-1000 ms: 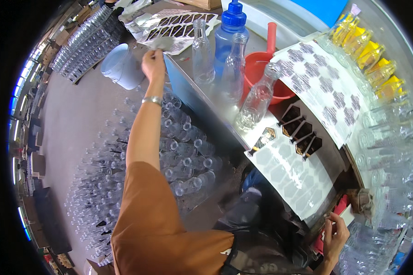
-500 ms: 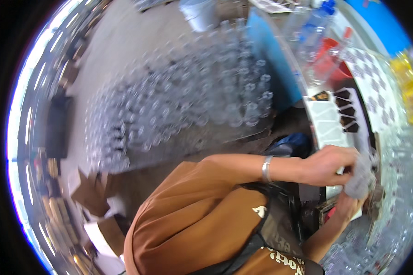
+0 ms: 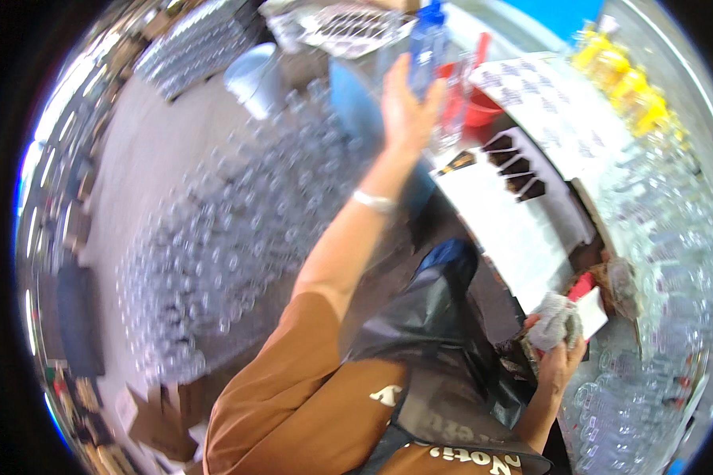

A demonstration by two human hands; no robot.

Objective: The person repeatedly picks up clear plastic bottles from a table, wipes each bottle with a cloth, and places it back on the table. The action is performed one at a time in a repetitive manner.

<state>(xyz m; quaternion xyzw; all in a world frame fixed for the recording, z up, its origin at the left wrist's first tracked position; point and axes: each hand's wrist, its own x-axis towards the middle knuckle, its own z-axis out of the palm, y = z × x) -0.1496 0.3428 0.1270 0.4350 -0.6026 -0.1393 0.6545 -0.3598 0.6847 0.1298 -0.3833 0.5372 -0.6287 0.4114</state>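
My left hand [image 3: 408, 115] is stretched far forward, thumb and fingers apart, at a clear bottle with blue liquid and a blue top [image 3: 429, 47]. Blur hides whether the fingers touch it. My right hand [image 3: 561, 360] is closed on a crumpled grey cloth [image 3: 557, 321] at the near end of the worktable. A white surface [image 3: 503, 229] of the table lies between the hands, with dark labels [image 3: 515, 166] along its right side. Beside the blue bottle stand a red container [image 3: 482, 107] and a clear bottle [image 3: 451, 123].
Many clear bottles [image 3: 238, 229] stand on the left. To the right are more clear bottles [image 3: 657, 261] and yellow-topped ones [image 3: 622, 71]. A label sheet [image 3: 531, 87] lies at the far right. A white bucket [image 3: 257, 83] and cardboard boxes [image 3: 158, 423] are on the floor.
My left hand has left the grey cloth and reached forward and left to the blue bottle. My right hand still holds the cloth. The view has shifted to the right.
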